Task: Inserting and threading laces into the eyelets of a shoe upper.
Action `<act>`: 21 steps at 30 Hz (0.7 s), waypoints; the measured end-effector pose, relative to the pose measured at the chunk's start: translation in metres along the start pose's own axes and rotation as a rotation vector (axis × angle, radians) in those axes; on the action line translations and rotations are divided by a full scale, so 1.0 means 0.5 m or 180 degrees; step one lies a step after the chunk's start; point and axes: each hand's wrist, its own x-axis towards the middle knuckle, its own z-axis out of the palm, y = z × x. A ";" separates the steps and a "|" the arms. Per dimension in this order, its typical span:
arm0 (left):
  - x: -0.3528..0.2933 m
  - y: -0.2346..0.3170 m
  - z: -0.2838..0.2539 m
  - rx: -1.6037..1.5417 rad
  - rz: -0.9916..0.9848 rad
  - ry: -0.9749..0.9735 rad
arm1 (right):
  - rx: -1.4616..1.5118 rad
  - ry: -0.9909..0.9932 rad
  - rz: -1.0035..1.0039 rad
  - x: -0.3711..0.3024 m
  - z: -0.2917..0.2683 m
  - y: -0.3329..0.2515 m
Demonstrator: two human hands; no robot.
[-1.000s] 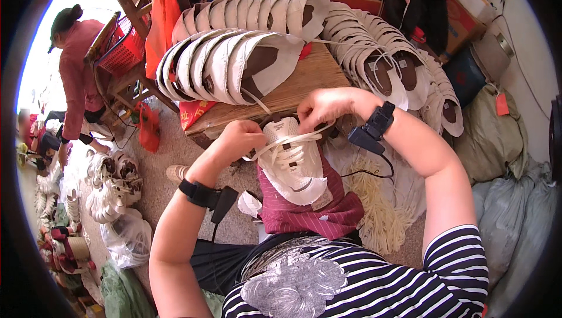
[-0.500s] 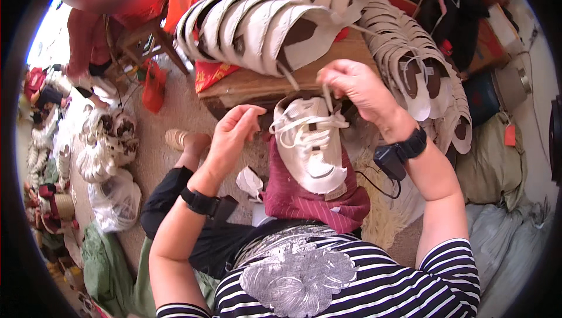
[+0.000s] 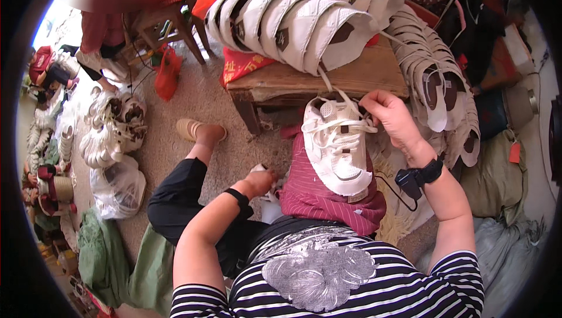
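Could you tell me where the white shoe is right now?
Centre of the head view: the white shoe lies on a maroon cloth, below the wooden bench, right hand beside it.

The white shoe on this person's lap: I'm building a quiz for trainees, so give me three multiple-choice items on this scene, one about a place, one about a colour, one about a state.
1. Where does the white shoe rest?
A. On the floor
B. On a dark red striped cloth over the person's lap
C. On the wooden bench

2. What colour are the stacked shoe uppers on the bench?
A. Mostly white
B. Black
C. Green

3. What is the right hand doing?
A. Hanging free at the side
B. Resting flat on the bench
C. Pinching a white lace at the shoe's top

Answers:
1 B, the shoe lies on the striped cloth over the lap.
2 A, the fanned row is white with brown patches.
3 C, its fingers close on the lace beside the shoe; the left hand is low, by the cloth's edge.
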 end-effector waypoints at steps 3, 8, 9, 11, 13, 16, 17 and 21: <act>-0.016 -0.021 -0.008 -0.0013 0.0277 -0.0021 | -0.0120 -0.0092 -0.0063 -0.024 0.009 -0.030; -0.116 0.095 -0.203 0.0041 -0.0132 0.0909 | -0.0133 -0.0782 -0.0444 -0.045 0.078 -0.045; -0.143 0.128 -0.238 0.0244 -0.0053 0.1357 | -0.0291 -0.0917 -0.0447 -0.045 0.110 -0.056; -0.182 0.209 -0.299 0.0924 0.0375 0.1514 | 0.0552 -0.1293 -0.0313 -0.028 0.168 -0.023; -0.219 0.304 -0.357 0.1996 0.0963 0.1524 | 0.0763 -0.1603 -0.0580 -0.022 0.206 -0.014; -0.253 0.375 -0.382 0.2437 0.1638 0.1808 | 0.0123 -0.2307 0.0448 -0.009 0.283 -0.008; -0.262 0.387 -0.379 0.2407 0.1805 0.1953 | -0.0057 -0.2364 0.0767 -0.023 0.309 -0.026; -0.283 0.431 -0.380 0.2143 0.1848 0.1996 | 0.0762 -0.2551 0.0910 -0.079 0.309 -0.059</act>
